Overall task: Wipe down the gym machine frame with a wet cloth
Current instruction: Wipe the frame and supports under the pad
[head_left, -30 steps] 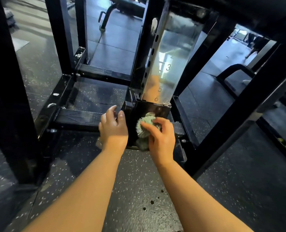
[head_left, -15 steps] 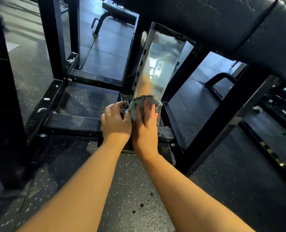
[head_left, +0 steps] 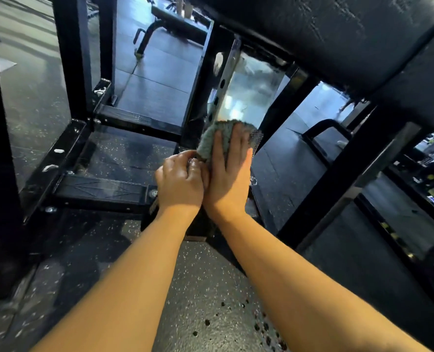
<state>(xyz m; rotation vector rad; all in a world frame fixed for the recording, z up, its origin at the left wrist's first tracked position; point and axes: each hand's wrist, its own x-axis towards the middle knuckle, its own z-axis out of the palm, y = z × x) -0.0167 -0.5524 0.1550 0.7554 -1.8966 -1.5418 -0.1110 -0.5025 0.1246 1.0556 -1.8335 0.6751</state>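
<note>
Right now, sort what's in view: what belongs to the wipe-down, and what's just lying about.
In the job: chrome post, black frame, green cloth, right hand pressing it flat, left hand curled at the post's base.
Just there: bench behind, black pad overhead, speckled floor.

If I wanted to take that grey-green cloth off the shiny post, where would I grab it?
Probably pinch the cloth by its bunched upper-left edge, coming from above left. The right hand lies flat over its middle, pressing it to the shiny post, so only that fluffy rim sticks out free.
</note>
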